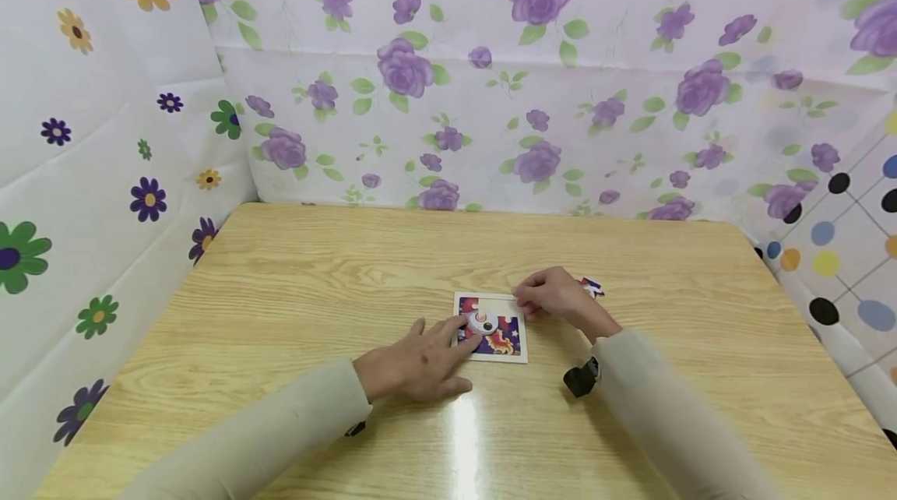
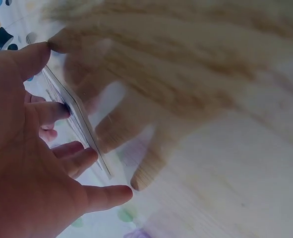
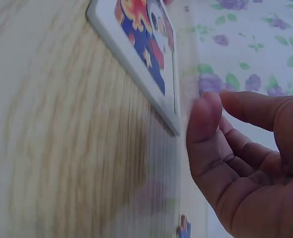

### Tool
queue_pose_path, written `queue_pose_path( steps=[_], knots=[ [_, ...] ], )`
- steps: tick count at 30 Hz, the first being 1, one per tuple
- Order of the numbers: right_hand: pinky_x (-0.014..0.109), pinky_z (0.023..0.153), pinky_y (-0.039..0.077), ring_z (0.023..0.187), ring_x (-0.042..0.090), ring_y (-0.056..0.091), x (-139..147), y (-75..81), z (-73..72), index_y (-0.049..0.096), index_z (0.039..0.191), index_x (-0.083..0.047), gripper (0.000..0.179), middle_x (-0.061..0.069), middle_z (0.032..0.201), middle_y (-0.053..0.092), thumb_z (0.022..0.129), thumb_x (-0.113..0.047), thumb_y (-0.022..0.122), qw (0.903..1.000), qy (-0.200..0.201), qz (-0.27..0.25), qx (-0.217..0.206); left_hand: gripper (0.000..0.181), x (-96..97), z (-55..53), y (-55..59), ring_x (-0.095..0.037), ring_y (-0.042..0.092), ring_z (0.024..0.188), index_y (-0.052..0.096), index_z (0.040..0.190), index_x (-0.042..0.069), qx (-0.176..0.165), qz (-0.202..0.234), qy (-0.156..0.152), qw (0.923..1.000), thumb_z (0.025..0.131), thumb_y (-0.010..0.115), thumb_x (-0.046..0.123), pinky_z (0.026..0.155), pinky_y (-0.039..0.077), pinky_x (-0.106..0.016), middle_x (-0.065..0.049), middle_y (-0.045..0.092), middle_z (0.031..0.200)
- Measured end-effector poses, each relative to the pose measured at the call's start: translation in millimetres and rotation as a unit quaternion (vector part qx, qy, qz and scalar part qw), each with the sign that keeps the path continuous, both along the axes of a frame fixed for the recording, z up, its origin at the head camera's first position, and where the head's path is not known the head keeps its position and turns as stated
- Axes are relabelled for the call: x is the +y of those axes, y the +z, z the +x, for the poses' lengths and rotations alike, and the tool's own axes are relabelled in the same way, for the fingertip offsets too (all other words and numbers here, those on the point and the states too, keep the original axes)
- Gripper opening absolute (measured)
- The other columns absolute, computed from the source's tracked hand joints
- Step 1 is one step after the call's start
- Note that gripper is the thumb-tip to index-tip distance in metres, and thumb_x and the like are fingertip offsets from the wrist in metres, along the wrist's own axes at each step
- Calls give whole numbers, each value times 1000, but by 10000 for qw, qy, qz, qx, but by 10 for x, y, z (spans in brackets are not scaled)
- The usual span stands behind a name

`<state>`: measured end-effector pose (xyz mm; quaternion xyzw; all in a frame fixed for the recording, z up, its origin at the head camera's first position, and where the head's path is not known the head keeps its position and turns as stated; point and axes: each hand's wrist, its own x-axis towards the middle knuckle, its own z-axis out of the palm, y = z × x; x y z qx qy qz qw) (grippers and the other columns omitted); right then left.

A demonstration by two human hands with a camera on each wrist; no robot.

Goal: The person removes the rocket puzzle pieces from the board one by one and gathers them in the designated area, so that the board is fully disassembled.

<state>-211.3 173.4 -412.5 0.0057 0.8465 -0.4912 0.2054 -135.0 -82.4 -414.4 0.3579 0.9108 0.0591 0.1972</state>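
Observation:
A small jigsaw board (image 1: 515,360) with a white border lies flat on the table, its picture in purple, red and orange with a white rounded figure. At its upper right is a bare, cream-coloured area. My left hand (image 1: 423,364) rests at the board's left side, fingers spread, fingertips over its edge and picture. In the left wrist view those fingers (image 2: 79,161) reach the board's thin edge. My right hand (image 3: 255,158) is at the upper right corner, thumb and index fingertips together, other fingers curled; no piece shows between them.
Loose jigsaw pieces (image 1: 592,287) lie behind the right hand, partly hidden by it. The wooden table (image 1: 336,274) runs back to a flowered cloth (image 1: 476,110). Patterned sheets hang at the left and right sides. A dark device (image 1: 582,379) sits at the right wrist.

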Motion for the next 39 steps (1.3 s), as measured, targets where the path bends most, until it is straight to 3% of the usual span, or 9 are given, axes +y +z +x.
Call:
queue_pose_path(
  steps=[10,17,31,39],
  knots=[
    [28,65,58,67,14,64,-130,-93,4,72,109,3,26,10,86,70,100,-19,64,9996,143,-102,-201,73,-2,-14,-20,-28,19,150,27,160,20,270,-28,-136,9995,100,48,57,114,23,-64,-11,17,165],
    [27,63,58,65,13,66,-216,-132,9,73,108,4,24,10,84,72,100,-17,62,9990,307,-213,-229,75,-7,-16,-17,-27,17,151,26,160,20,190,-47,-110,9997,99,48,59,114,24,-63,-10,16,165],
    [23,56,55,60,11,60,-362,-127,-2,74,104,0,26,7,75,67,100,-23,62,9988,265,-209,-345,78,-4,-44,17,-26,17,151,26,160,21,19,-122,-150,9998,98,47,63,115,24,-62,-10,15,166],
    [22,57,54,61,10,60,-416,-138,8,74,100,3,30,6,75,67,102,-23,59,9965,312,-616,-464,79,-21,-36,10,-27,18,151,26,160,20,121,-33,-216,9997,97,47,63,114,25,-62,-11,16,165]
  ],
)
